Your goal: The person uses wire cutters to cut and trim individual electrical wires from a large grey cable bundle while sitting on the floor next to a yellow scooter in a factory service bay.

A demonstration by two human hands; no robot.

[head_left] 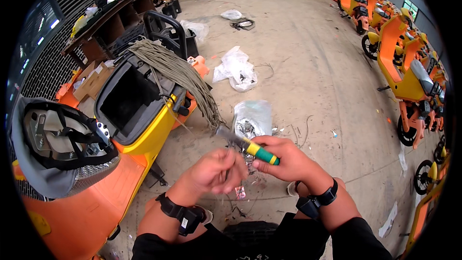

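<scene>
Head view, lower centre: right hand (285, 160) grasping the handle of a bladed hand tool (249, 146), green and yellow, with its grey blade angled toward the upper left. Thumb and fingers wrap the rear half of the handle. Blade end blurred; exact tool type not determinable.

Left hand (217, 169), just left of the tool: fingers partly curled and blurred, near the blade side. Cannot tell whether this grip is vacant or pinching something small.

Beyond the tool, centre of frame: clear plastic bag (253, 115) of small parts on the floor (337, 115). Centre left: bundle of cord (180, 70) draped over an open grey storage box (126, 98) on a yellow-orange scooter, its loose ends hanging close to the blade end as seen here.

Risks (judged): left fingers could be nicked if the blade swings down and left, the cause being how near that hand sits. A one-handed hold on the handle's rear could let the tool twist or slip; if dropped, it could pierce the bag and scatter parts. The cord ends might snag the blade should it reach farther forward.
</scene>
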